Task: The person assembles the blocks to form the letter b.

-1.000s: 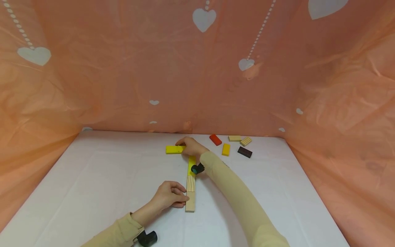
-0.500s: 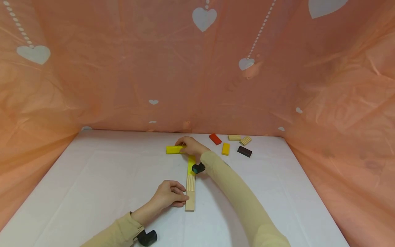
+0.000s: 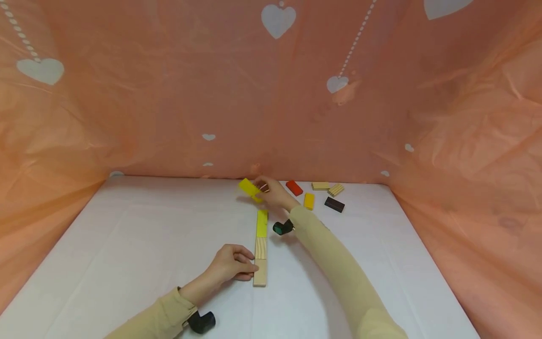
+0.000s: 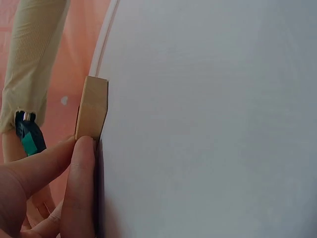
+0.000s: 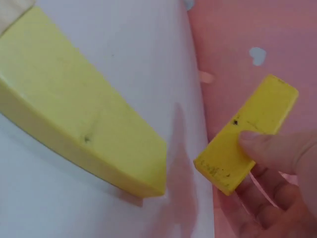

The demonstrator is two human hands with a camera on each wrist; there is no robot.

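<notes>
In the head view my right hand pinches a yellow wooden block, tilted and raised above the far part of the table. The right wrist view shows the thumb pressed across this block, fingers curled behind it. Below it, a row runs toward me: a second yellow block, a striped wood-grain block and a plain wooden block, laid end to end. My left hand rests along the row's left side, its fingertips touching the plain block at the near end.
At the back right lie a red block, an orange-yellow block, a dark brown block and two natural wood blocks. Orange cloth with white hearts hangs around the white table.
The yellow block that lay crosswise at the row's far end has been lifted and tilted by my right hand, which moved up and slightly right. My left hand stays by the row.
</notes>
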